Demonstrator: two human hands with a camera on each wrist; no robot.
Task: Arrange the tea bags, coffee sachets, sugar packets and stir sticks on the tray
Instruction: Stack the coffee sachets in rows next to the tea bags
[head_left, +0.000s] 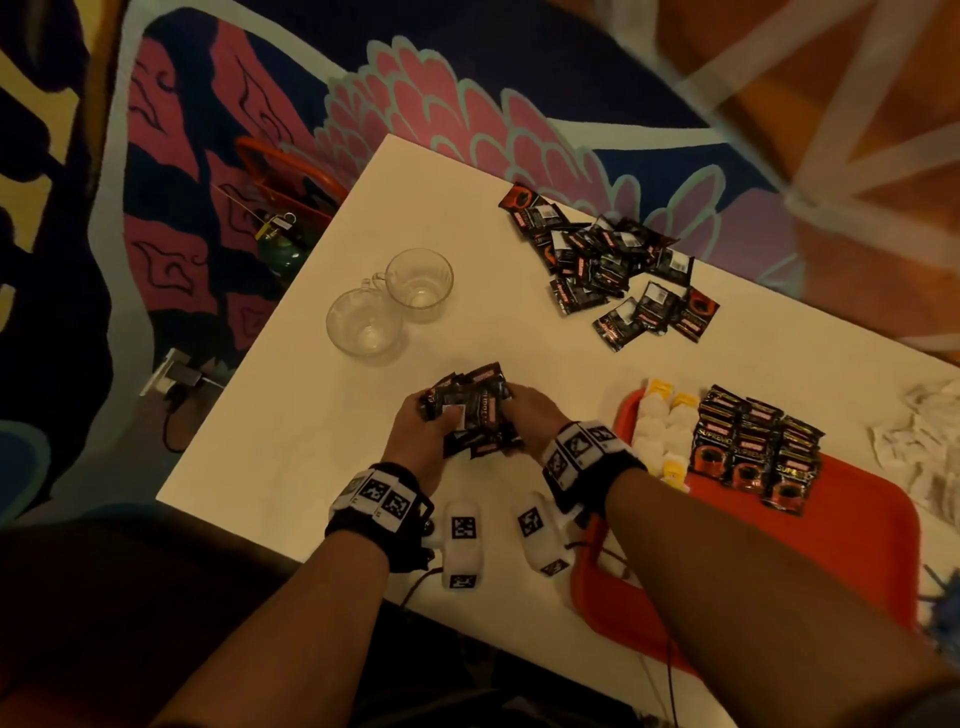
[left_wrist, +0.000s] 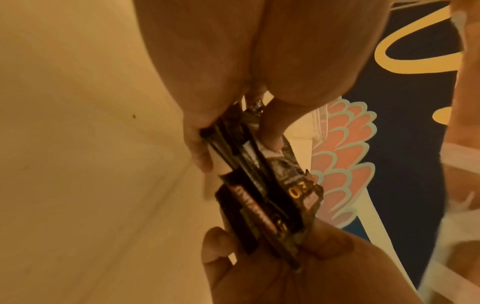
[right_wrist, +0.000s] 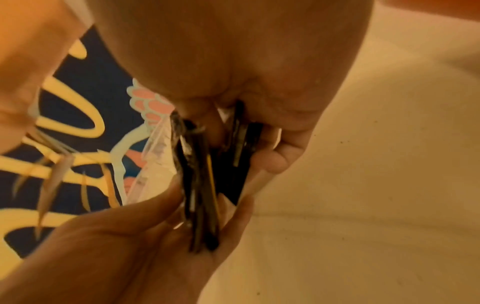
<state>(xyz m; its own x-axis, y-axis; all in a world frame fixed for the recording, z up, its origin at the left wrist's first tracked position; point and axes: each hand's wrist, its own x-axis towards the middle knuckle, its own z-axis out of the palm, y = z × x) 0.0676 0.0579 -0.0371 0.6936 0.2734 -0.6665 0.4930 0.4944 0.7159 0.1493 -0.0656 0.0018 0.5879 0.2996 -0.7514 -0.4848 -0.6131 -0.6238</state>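
**Operator:** Forearms and wrist bands with black-and-white markers fill the lower head view. Report the hand states.

**Inspector:** Left hand (head_left: 422, 435) and right hand (head_left: 531, 411) face each other over the white counter (head_left: 311, 415). Both grip one bundle of black foil coffee sachets (head_left: 471, 410) between them. Left wrist view: the left thumb and fingers (left_wrist: 271, 135) are curled round one end of the bundle (left_wrist: 270, 197); the right hand (left_wrist: 285, 267) clamps the other end. Right wrist view: the sachets (right_wrist: 200, 185) stand on edge, pressed together between both palms.

**Operator:** Location of the remaining task items?

**Inspector:** The red plastic tray (head_left: 852, 545) lies on the counter, just right of the right wrist. On it, more black coffee sachets (head_left: 753, 447) lie in overlapping rows; white tea bags with yellow tags (head_left: 662, 426) lie in a column beside them, at the tray's left edge. A loose heap of black sachets (head_left: 608, 265) lies at the far side of the counter, well apart from the tray. White paper packets (head_left: 919, 441) lie on the counter beyond the tray's right edge; their type cannot be determined.

**Operator:** Other objects?

**Inspector:** Two clear glass mugs (head_left: 389, 306) stand upright side by side, left of the loose heap. A patterned rug (head_left: 467, 104) covers the floor.
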